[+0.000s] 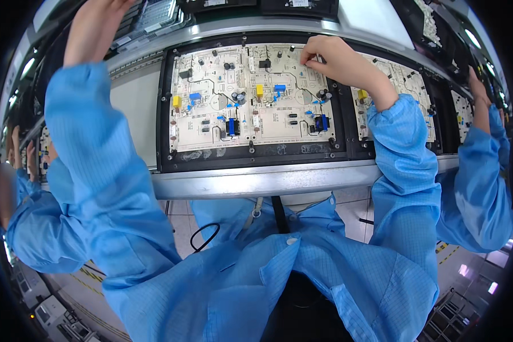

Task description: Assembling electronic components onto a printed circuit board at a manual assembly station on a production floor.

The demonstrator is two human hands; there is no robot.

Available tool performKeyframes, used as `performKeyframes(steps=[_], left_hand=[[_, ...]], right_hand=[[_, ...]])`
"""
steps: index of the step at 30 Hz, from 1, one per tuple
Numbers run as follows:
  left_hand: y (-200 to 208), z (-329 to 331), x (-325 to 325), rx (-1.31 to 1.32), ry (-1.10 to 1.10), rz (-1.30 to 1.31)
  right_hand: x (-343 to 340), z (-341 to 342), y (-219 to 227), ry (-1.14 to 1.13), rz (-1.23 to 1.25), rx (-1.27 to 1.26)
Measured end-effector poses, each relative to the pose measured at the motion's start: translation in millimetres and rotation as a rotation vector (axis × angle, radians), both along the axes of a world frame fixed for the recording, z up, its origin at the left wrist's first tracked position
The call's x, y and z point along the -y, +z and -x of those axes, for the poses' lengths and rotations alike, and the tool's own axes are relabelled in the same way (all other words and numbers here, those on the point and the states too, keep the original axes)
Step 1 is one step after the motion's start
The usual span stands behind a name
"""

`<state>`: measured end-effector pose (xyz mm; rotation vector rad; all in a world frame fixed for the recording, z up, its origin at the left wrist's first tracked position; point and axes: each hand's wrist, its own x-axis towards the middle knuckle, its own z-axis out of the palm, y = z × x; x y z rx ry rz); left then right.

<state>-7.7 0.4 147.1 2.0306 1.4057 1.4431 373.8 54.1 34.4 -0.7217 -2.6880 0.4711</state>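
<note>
Two cream circuit boards lie side by side in a black carrier frame (222, 163) in front of me: a left board (194, 126) and a right board (271, 132). Both bear yellow blocks, blue parts and black cylinders. Over the upper right corner of the right board is my right hand (342, 62), its thumb and fingers pinched together. Whatever lies between those fingertips is too small or hidden to name. My left hand (94, 31) reaches up at the far left near grey trays (159, 20); its fingers run past the picture's top edge.
A metal rail (268, 182) runs along the near edge. To the right sits another carrier with a similar board (402, 88). A pale panel (135, 111) lies left of the frame. Co-workers in blue sleeves (476, 176) work at both sides. Black bins (299, 7) stand at the back.
</note>
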Motion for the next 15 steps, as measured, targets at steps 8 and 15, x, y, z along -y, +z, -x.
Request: performKeyframes(steps=[8, 15], left_hand=[[-53.4, 13.5, 47.3, 0.736, -0.045, 0.145], [-73.9, 5.7, 44.5, 0.860, -0.079, 0.229]], right_hand=[[7.1, 12.9, 9.6, 0.030, -0.052, 0.055], [2.3, 14.9, 7.4, -0.034, 0.007, 0.061]])
